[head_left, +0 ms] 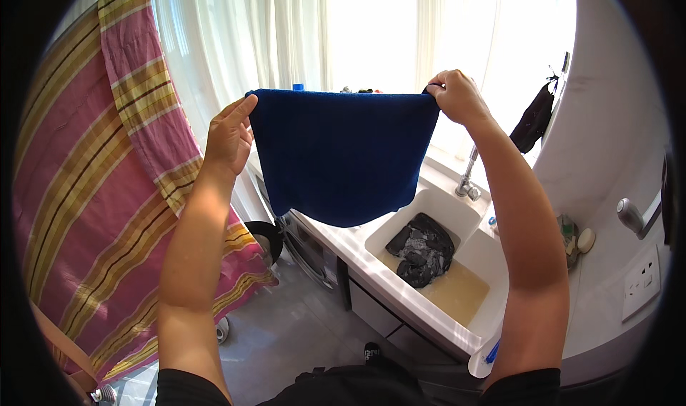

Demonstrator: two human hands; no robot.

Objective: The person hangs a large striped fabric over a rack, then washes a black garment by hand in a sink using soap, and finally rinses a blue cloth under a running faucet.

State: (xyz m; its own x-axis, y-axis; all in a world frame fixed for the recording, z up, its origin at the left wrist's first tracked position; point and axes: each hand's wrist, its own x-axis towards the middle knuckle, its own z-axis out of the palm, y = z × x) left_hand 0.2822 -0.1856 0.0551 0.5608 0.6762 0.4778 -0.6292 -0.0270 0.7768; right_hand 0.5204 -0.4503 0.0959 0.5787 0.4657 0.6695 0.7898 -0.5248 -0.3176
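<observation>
Both hands are up in front of me, spreading a dark blue cloth [343,156] by its top edge. With my left hand [229,138] I pinch the left corner between thumb and nearly straight fingers; my right hand [457,95] is closed into a tighter fist around the right corner. The cloth hangs in the air between them, in front of the bright white curtains [286,34] and above the sink [429,263] and the white worktop [336,234] edge.

It looks soft and limp to me: the top edge stays taut only because I pull it apart, and the lower part sags into a loose curve. I judge it light, perhaps damp, with a thick, towel-like weave that should not slip if held at the corners or along the hem. Its colour is an even deep blue, with no pattern I can make out.

Below, dark wet laundry [423,249] lies in murky water in the sink, and a pink striped fabric [107,191] hangs to my left.
</observation>
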